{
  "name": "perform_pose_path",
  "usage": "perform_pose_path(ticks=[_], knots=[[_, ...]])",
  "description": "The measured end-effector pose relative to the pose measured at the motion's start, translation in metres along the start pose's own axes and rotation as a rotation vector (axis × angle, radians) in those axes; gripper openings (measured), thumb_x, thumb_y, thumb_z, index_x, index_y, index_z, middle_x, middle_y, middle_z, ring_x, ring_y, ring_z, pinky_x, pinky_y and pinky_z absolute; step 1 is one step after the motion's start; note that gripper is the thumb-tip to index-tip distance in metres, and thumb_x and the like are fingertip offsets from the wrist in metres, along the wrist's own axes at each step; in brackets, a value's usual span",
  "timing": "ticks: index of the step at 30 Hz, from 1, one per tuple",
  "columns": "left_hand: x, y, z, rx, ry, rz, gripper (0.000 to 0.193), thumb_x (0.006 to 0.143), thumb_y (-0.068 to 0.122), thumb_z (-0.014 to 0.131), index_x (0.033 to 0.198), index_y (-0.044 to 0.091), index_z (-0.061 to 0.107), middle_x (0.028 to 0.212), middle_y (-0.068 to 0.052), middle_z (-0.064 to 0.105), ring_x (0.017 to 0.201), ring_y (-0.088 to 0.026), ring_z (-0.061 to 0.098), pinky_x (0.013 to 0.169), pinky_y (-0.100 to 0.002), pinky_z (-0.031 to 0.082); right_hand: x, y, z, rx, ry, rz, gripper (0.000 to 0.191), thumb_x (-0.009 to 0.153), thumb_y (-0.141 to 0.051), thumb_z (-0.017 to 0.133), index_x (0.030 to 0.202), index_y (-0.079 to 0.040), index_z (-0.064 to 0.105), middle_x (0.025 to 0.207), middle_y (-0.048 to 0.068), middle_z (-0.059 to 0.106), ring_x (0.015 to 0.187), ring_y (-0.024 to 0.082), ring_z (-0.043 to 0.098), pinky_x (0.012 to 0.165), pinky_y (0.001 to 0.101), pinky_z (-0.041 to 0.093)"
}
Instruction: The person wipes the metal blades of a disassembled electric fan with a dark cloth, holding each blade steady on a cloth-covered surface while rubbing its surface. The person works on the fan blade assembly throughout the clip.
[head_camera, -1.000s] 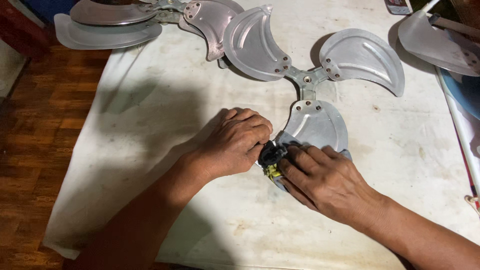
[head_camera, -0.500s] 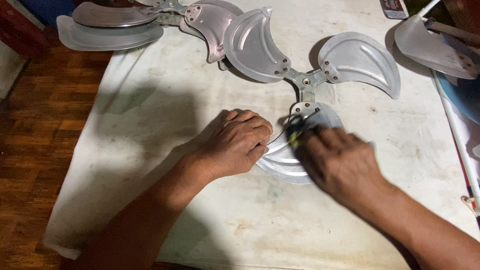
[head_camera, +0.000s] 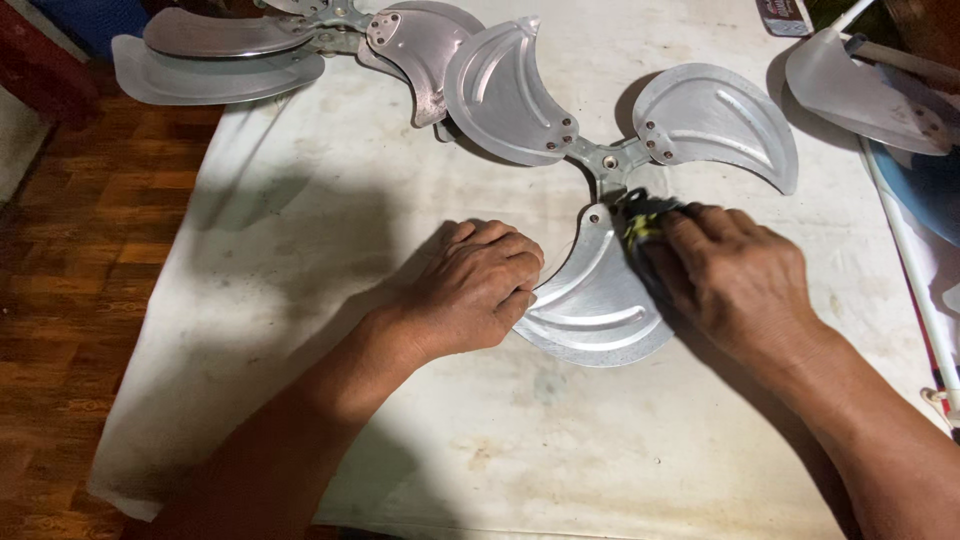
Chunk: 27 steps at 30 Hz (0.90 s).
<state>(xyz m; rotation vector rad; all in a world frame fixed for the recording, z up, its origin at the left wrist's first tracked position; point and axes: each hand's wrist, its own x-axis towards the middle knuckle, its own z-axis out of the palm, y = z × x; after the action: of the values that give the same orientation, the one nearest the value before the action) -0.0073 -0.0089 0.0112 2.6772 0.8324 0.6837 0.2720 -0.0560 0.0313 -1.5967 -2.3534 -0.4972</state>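
Head view: a three-bladed metal fan (head_camera: 610, 160) lies flat on a white cloth (head_camera: 300, 300) that covers the worktop, its hub toward the far edge, a little right of the middle. Two blades point toward the far edge, left and right; the third blade (head_camera: 595, 300) points toward the near edge.

The left hand (head_camera: 475, 285) rests knuckles up on the cloth, fingers curled in a loose fist, their tips touching the left edge of the near blade. Whether it grips anything under the fist cannot be told.

The right hand (head_camera: 735, 275) lies on the right side of the same blade, just below the hub. Its fingers are bent and closed on a small dark pad (head_camera: 640, 220) with a yellow patch, pressed against the blade's root. The pad and fingertips are blurred.

A second fan (head_camera: 300, 40) lies at the far left corner, partly off the cloth over the wooden floor (head_camera: 60, 300). Another blade (head_camera: 860, 85) lies at the far right corner, and a white rod (head_camera: 915, 280) runs along the right edge.
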Motion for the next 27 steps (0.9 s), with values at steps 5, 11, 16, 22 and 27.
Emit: perform_pose_path(ticks=[5, 11, 16, 22, 27], knots=[[0.002, 0.015, -0.005, 0.041, -0.178, 0.027, 0.01, 0.088, 0.013, 0.065, 0.097, 0.01, 0.07, 0.113, -0.001, 0.07, 0.108, -0.019, 0.06, 0.096, -0.043, 0.042, -0.001, 0.009, -0.006, -0.019, 0.161, 0.046, 0.034, 0.095, -0.016, 0.078, 0.124, 0.002, 0.075, 0.109, 0.017, 0.075, 0.088, 0.027, 0.073, 0.069, 0.0359, 0.06], [-0.005, 0.037, 0.02, -0.236, -0.117, 0.225, 0.014, 0.087, 0.02, 0.069, 0.095, 0.009, 0.073, 0.106, -0.002, 0.072, 0.108, -0.019, 0.061, 0.094, -0.042, 0.041, 0.0, 0.013, -0.02, -0.111, 0.27, 0.009, 0.034, 0.086, -0.012, 0.083, 0.115, 0.004, 0.075, 0.104, 0.018, 0.075, 0.088, 0.028, 0.074, 0.067, 0.0342, 0.06], [-0.003, 0.028, 0.031, -0.104, 0.119, 0.278, 0.009, 0.1, 0.011, 0.067, 0.093, 0.009, 0.073, 0.101, -0.005, 0.073, 0.095, -0.018, 0.062, 0.09, -0.037, 0.04, 0.001, 0.015, -0.021, -0.137, 0.224, 0.02, 0.037, 0.084, -0.012, 0.084, 0.116, 0.005, 0.075, 0.101, 0.018, 0.074, 0.085, 0.027, 0.074, 0.064, 0.033, 0.06], [0.001, 0.006, 0.013, 0.13, 0.433, 0.143, 0.006, 0.094, 0.012, 0.071, 0.099, 0.007, 0.071, 0.107, -0.006, 0.07, 0.104, -0.022, 0.062, 0.094, -0.041, 0.04, -0.006, 0.01, -0.016, -0.127, 0.114, 0.01, 0.045, 0.078, -0.02, 0.086, 0.117, 0.001, 0.077, 0.099, 0.016, 0.076, 0.082, 0.026, 0.073, 0.065, 0.0363, 0.06], [-0.001, 0.003, 0.007, 0.199, 0.447, -0.087, 0.022, 0.088, 0.015, 0.074, 0.108, 0.007, 0.068, 0.118, -0.005, 0.065, 0.112, -0.026, 0.058, 0.092, -0.046, 0.039, -0.011, 0.007, -0.013, -0.069, 0.155, -0.033, 0.039, 0.085, -0.02, 0.085, 0.117, 0.001, 0.076, 0.103, 0.016, 0.075, 0.089, 0.027, 0.073, 0.07, 0.0373, 0.06]])
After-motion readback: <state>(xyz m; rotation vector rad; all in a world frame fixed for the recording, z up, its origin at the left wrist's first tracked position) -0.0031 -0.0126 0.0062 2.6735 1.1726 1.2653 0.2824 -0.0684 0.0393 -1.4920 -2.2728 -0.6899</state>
